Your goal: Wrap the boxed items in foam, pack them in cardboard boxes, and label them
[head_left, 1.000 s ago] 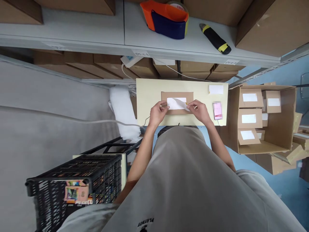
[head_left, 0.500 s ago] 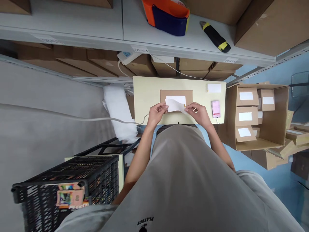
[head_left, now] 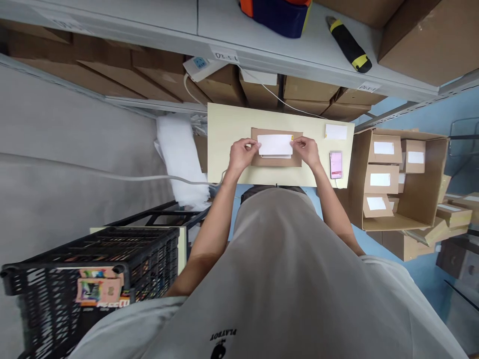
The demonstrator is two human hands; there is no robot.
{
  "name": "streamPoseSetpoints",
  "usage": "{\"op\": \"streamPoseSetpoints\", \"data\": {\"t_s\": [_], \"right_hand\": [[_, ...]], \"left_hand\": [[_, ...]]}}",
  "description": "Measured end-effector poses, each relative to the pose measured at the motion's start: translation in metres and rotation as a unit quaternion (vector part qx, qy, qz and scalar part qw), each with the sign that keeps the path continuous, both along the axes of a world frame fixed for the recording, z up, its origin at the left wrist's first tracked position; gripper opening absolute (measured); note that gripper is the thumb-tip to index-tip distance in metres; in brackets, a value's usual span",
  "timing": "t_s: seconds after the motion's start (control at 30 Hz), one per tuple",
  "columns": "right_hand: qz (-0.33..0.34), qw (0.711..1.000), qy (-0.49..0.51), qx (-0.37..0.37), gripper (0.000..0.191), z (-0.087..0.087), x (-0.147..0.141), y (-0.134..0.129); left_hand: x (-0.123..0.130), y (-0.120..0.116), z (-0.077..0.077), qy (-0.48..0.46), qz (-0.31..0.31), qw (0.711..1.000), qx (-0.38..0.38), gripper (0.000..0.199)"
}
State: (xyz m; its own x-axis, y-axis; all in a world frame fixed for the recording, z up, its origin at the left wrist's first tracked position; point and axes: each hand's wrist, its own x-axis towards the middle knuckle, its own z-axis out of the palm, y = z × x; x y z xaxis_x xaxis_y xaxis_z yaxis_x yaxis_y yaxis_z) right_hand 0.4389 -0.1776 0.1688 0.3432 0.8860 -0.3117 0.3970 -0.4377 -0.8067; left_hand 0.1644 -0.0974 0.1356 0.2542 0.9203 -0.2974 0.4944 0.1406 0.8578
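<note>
A white label (head_left: 275, 145) with a small yellow mark at its upper right corner is stretched level above a flat brown cardboard box (head_left: 277, 162). My left hand (head_left: 242, 152) pinches the label's left edge between thumb and finger. At its right edge my right hand (head_left: 306, 150) pinches it the same way. Just below the label, another white strip shows on the box. I cannot tell whether the held label touches the box. Both lie over the pale yellow tabletop (head_left: 228, 129).
On the tabletop's right are a phone (head_left: 336, 164) and a white slip (head_left: 336, 131). A large carton (head_left: 419, 199) of labelled boxes stands at the right. White wrapping (head_left: 183, 162) hangs at left above a black crate (head_left: 149, 264). A utility knife (head_left: 350, 45) lies on the shelf.
The label was curled and tilted low over the box; now it is flat and farther forward, with both hands moved forward along with it. The camera view has shifted slightly.
</note>
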Motion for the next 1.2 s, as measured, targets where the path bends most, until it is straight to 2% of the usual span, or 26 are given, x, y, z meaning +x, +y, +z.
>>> {"op": "streamPoseSetpoints", "data": {"t_s": [0.33, 0.57, 0.9, 1.2], "right_hand": [[0.010, 1.000, 0.011, -0.019, 0.021, -0.021, 0.004, -0.004], [0.007, 0.999, 0.007, -0.043, 0.018, -0.038, 0.005, -0.010], [0.003, 0.999, -0.007, -0.045, 0.019, -0.047, -0.001, -0.011], [0.014, 0.998, -0.031, -0.045, 0.024, -0.051, -0.001, -0.010]], "left_hand": [[0.005, 0.003, -0.029, -0.020, 0.013, 1.000, -0.015, 0.017], [0.010, 0.000, -0.043, -0.023, 0.018, 0.999, -0.032, 0.013], [0.008, -0.003, -0.054, -0.015, 0.024, 0.999, -0.030, 0.014], [0.008, -0.004, -0.057, -0.024, 0.018, 0.999, -0.024, 0.012]]}}
